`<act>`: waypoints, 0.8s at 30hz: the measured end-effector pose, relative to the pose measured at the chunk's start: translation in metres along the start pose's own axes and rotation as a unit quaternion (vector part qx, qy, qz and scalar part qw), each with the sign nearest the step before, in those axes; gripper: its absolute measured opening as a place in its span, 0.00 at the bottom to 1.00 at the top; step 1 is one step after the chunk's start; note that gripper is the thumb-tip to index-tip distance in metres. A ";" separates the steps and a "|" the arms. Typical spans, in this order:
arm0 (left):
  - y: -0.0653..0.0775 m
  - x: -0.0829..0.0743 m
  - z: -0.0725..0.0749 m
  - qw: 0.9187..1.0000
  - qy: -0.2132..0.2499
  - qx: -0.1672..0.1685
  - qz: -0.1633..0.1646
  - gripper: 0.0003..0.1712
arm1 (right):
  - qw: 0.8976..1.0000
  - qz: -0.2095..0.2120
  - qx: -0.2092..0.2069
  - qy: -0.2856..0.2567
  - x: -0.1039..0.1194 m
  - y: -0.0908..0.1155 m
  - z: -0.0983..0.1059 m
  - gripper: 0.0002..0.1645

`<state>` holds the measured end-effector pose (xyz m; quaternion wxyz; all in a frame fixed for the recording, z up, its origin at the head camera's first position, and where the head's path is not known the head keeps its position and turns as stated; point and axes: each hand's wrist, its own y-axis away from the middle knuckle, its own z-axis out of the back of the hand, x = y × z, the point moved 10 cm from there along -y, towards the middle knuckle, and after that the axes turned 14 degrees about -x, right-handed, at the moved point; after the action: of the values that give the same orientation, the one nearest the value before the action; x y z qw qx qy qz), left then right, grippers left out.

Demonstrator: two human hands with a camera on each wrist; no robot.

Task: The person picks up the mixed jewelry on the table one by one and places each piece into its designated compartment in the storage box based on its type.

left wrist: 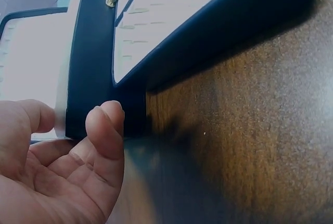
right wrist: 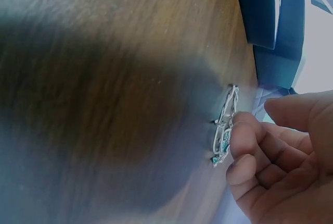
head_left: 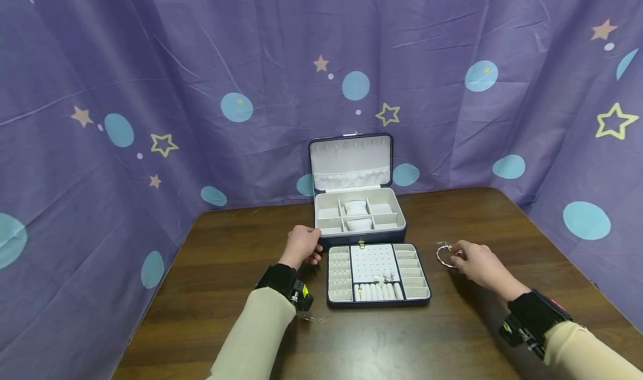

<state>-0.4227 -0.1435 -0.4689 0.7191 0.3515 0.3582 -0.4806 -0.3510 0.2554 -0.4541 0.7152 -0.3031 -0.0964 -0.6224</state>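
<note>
So, our read is we're at the pick-up step: the silver bracelet is on the table, right of the compartment tray. Our right hand is at it, fingers loosely bent, thumb apart, no pinch. Our left hand is at the open box's corner; can't tell if it's gripping. Next probably calls for a gentle thumb-and-finger pinch.

There are two hands, one box, one tray

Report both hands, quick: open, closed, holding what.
Left hand: closed, holding the box by its corner.
Right hand: at the bracelet; whether it grips it cannot be told.
</note>
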 end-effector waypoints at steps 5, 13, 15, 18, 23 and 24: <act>0.001 0.001 0.000 1.000 0.001 -0.001 0.002 0.20 | 0.999 0.030 -0.023 0.030 0.001 -0.001 0.003 0.12; 0.002 0.001 0.000 1.000 -0.002 -0.001 0.004 0.21 | 0.998 0.053 -0.010 0.042 0.002 0.001 -0.002 0.07; 0.003 0.001 0.000 1.000 -0.003 0.000 0.005 0.21 | 0.997 0.058 -0.005 0.041 0.003 0.002 -0.003 0.06; 0.002 0.001 0.000 1.000 -0.002 0.002 0.007 0.21 | 0.996 0.072 -0.002 0.043 0.004 0.003 -0.005 0.06; 0.000 0.002 -0.001 1.000 -0.003 0.003 0.014 0.22 | 0.994 0.091 -0.008 0.053 0.007 0.005 -0.006 0.06; 0.000 0.002 0.000 1.000 -0.003 0.003 0.015 0.22 | 0.994 0.094 -0.009 0.054 0.008 0.005 -0.006 0.06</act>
<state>-0.4222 -0.1440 -0.4708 0.7259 0.3576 0.3497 -0.4721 -0.3462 0.2456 -0.4566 0.7720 -0.2831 -0.0230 -0.5686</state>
